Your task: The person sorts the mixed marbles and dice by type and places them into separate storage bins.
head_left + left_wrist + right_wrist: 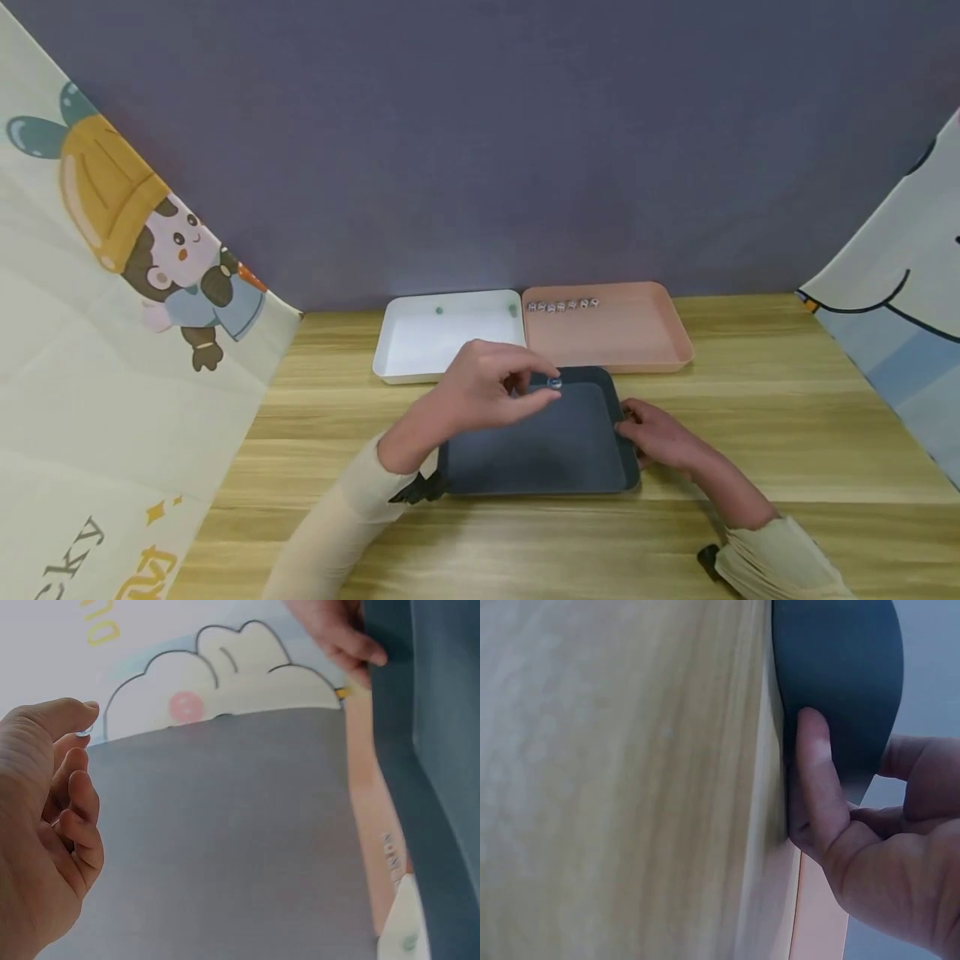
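My left hand (487,383) is raised over the dark grey tray (540,454), pinching a small glassy, bluish bead (554,383) between thumb and index finger. In the left wrist view a sliver of that clear bead (84,733) shows under the fingertip; the other fingers are curled. At the tray's right side, my right hand (660,433) grips the rim. The right wrist view has a finger of the right hand (889,862) pressed along the tray's outer wall (836,675), with the thumb over the edge. No item shows on the visible part of the dark tray's floor.
Behind the dark tray, a white tray (420,337) holds two small green pieces (513,310). Beside it, a pink tray (622,333) bears a row of several small white cubes with dark marks (561,307). A grey-blue backdrop (480,150) rises behind the wooden table (780,400).
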Demonstrator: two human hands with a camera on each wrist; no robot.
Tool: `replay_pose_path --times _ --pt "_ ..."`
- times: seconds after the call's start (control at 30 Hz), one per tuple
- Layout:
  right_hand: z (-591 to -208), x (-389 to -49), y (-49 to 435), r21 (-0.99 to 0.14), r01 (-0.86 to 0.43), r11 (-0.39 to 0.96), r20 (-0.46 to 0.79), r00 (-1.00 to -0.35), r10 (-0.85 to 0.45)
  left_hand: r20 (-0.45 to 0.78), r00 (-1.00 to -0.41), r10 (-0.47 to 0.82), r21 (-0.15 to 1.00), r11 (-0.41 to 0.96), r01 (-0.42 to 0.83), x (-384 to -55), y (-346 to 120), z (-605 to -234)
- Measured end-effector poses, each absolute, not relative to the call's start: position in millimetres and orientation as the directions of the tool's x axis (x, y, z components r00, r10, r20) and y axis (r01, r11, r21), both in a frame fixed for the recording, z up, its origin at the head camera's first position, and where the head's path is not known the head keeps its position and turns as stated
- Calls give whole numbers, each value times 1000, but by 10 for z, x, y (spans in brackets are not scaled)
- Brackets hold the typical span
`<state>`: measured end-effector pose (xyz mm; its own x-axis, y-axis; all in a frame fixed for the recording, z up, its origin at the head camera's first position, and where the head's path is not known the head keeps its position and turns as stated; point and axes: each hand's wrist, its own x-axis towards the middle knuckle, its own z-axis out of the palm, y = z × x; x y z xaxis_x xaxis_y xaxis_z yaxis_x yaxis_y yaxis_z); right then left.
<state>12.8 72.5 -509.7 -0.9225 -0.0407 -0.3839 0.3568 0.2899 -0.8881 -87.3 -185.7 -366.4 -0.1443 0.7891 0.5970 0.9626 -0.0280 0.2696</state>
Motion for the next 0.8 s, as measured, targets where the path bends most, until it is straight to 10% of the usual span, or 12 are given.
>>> replay_pose_path --times 0.8 --pt "-5067 122 672 -878 374 298 -395 -919 -12 666 -219 713 303 9 953 -932 -2387 -3728"
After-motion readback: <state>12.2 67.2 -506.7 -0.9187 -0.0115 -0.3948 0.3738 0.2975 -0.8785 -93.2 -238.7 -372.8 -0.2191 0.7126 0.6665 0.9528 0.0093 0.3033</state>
